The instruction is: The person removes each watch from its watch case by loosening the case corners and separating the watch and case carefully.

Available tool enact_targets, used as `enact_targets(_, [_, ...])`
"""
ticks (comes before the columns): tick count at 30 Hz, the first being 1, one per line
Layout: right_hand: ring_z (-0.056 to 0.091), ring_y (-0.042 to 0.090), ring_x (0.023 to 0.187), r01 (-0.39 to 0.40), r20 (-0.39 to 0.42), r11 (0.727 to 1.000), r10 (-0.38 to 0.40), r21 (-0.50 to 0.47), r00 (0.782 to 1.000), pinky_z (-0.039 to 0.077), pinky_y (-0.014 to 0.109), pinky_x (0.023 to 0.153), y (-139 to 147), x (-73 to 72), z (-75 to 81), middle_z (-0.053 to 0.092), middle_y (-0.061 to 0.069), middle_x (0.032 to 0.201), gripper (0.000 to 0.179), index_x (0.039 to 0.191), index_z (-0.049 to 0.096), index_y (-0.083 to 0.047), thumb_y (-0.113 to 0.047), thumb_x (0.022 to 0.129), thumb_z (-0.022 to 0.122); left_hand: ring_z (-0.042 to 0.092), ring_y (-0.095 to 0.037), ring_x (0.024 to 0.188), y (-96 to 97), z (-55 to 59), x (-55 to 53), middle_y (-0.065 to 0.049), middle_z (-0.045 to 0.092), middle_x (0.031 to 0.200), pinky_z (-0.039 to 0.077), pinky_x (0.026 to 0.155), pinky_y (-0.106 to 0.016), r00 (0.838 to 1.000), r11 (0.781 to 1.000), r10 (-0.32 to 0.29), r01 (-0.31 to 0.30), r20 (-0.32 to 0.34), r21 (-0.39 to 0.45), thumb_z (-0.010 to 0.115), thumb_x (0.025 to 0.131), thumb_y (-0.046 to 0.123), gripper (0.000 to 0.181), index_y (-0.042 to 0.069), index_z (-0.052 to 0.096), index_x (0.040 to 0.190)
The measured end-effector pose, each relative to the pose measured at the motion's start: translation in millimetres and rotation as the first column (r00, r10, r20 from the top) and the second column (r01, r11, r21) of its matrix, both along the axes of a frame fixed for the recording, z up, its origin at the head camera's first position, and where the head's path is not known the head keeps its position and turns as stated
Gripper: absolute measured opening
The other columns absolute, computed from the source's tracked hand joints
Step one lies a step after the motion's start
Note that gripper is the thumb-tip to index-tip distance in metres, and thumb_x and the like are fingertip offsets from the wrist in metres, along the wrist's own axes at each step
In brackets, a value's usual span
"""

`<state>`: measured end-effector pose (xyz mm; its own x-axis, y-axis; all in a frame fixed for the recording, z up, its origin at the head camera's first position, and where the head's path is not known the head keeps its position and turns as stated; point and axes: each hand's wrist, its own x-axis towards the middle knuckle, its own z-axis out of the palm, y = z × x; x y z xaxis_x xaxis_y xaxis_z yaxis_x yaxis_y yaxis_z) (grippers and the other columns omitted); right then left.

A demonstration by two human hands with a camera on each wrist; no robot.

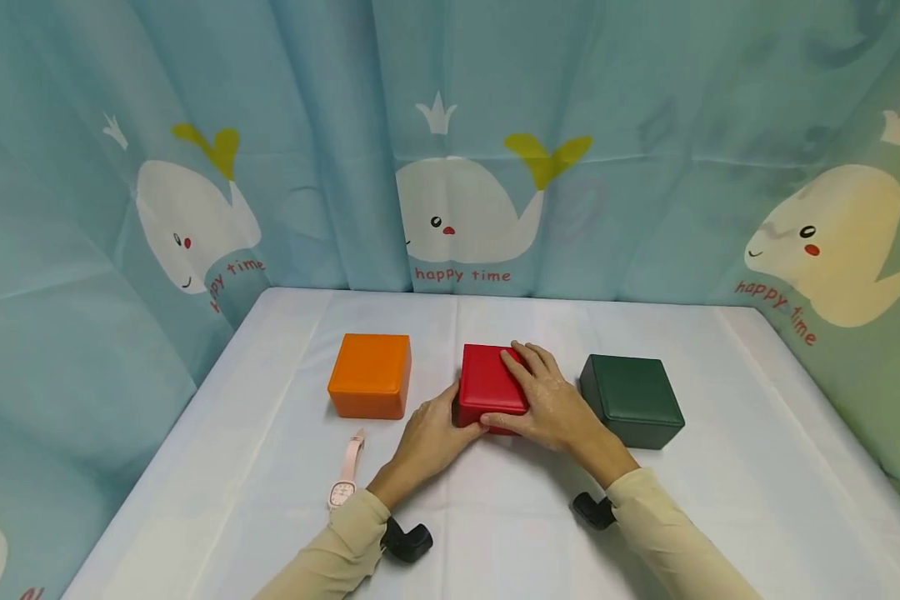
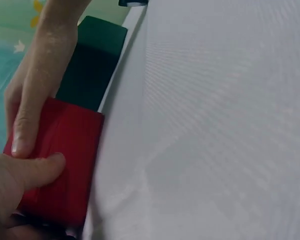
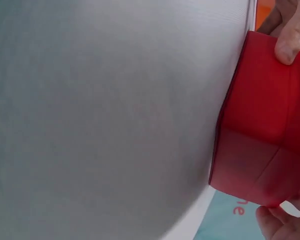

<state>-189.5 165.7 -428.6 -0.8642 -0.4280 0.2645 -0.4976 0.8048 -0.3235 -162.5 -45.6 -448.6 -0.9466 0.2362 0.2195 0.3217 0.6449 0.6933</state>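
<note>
In the middle of the table sits a small red box [image 1: 487, 379] with a lid and rounded corners, held by both hands. My left hand [image 1: 429, 435] grips its left side, the thumb lying along the front face. Across the lid's right part reach the fingers of my right hand [image 1: 551, 404], while its thumb presses the front near the left thumb. The left wrist view shows both thumbs on the red box [image 2: 72, 150] front. Seen from the right wrist, the box [image 3: 255, 100] looks closed, and right fingertips touch its far side.
An orange box [image 1: 370, 375] stands to the left and a dark green box [image 1: 636, 402] to the right. A pink wristwatch [image 1: 345, 479] lies by the left forearm. White cloth [image 1: 270, 467] covers the table; a blue whale-print curtain [image 1: 330, 167] hangs behind.
</note>
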Motion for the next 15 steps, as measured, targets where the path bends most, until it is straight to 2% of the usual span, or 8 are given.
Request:
enact_targets(7, [0.027,0.034,0.142,-0.013,-0.020,1.000,0.013,-0.028,1.000,0.053,0.055,0.092,2,-3.4,0.3,0.036,0.011,0.157,0.098,0.152,0.046,-0.006,-0.061,0.079,0.080,0.068,-0.035,0.103,4.7,-3.1,0.8,-0.016,0.071,0.117,0.054,0.085,-0.050,0.998,0.998,0.063,-0.063,-0.001,-0.017,0.086,0.084,0.029,0.070,0.002,0.057,0.141])
enact_targets(12, [0.031,0.037,0.139,-0.038,-0.023,0.997,0.037,-0.060,0.999,0.053,0.053,0.092,2,-8.1,0.3,0.039,0.013,0.155,0.094,0.149,0.050,-0.005,-0.059,0.078,0.081,0.070,-0.034,0.099,5.1,-2.3,2.9,-0.015,0.073,0.111,0.055,0.083,-0.049,0.995,0.995,0.103,-0.103,0.003,-0.011,0.087,0.082,0.027,0.063,-0.002,0.062,0.132])
enact_targets(15, [0.042,0.034,0.132,0.003,0.031,0.980,0.003,-0.201,1.000,0.053,0.052,0.092,4,-14.6,1.7,0.050,0.012,0.147,0.073,0.141,0.060,-0.006,-0.051,0.086,0.076,0.070,-0.032,0.096,6.9,-1.2,4.7,-0.013,0.074,0.107,0.055,0.081,-0.047,0.992,0.992,0.122,-0.122,0.008,-0.018,0.088,0.080,0.029,0.061,-0.001,0.065,0.128])
